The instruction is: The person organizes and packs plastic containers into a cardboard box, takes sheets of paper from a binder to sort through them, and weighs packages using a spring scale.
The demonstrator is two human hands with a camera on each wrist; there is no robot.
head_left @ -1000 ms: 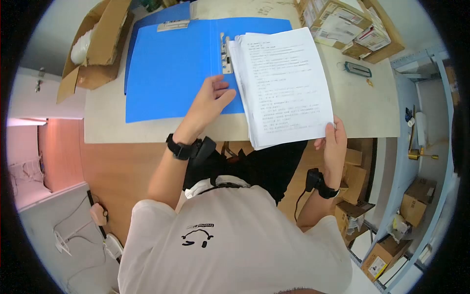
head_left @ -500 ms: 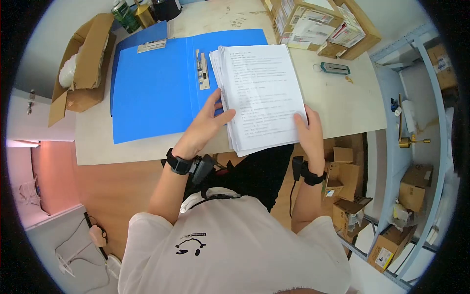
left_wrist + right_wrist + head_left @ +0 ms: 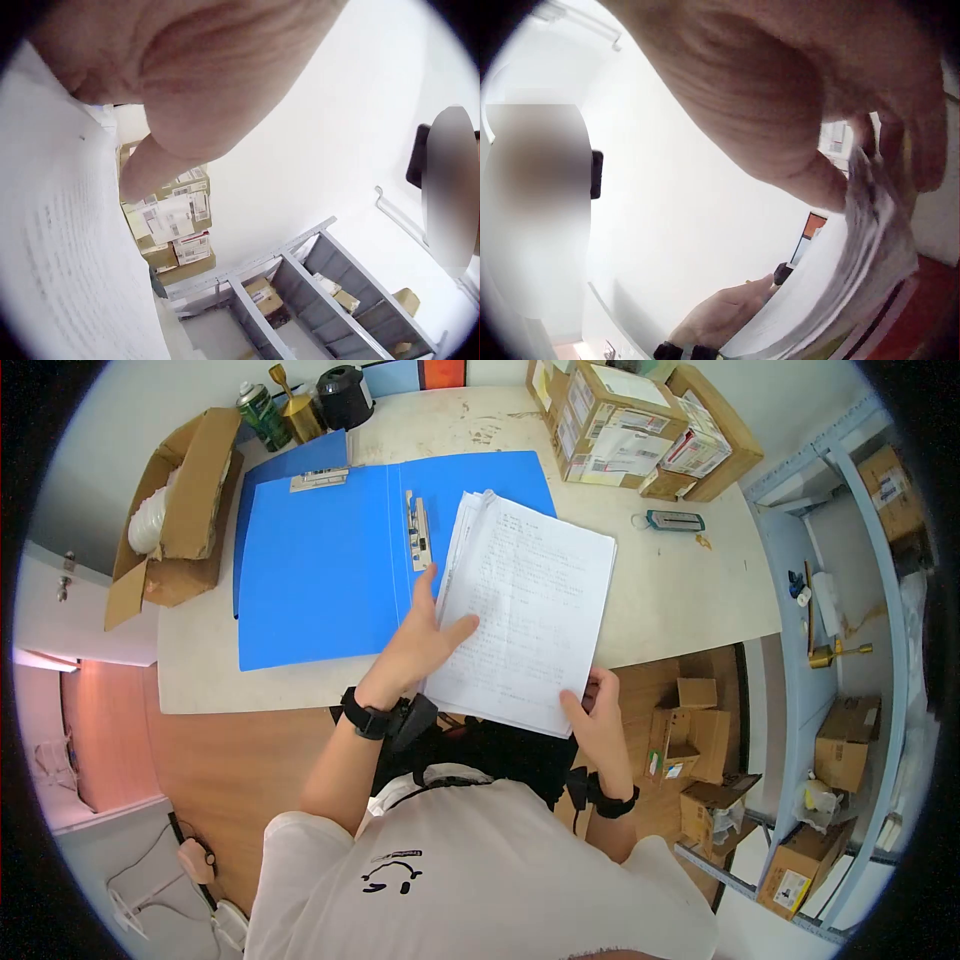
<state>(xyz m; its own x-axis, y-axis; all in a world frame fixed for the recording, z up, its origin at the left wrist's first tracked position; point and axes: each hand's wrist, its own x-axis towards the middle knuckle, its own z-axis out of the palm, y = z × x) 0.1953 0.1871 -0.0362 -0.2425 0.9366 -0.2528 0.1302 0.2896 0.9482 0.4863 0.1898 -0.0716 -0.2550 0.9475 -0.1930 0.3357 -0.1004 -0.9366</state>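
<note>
Off-white table (image 3: 690, 600), stained — papers (image 3: 525, 610) overhanging edge — brown floor (image 3: 250, 760), blue-grey shelving (image 3: 902, 640).

a stack of white printed sheets (image 3: 525, 610), slightly fanned along its left edge, slants over the right half of an open blue folder (image 3: 320, 560), its near end jutting past the table (image 3: 690, 590). the folder lies flat, a metal clip (image 3: 417, 532) beside its fold.

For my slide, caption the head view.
Right hand grips a paper stack overlapping a blue folder; left hand at stack's edge.
</note>
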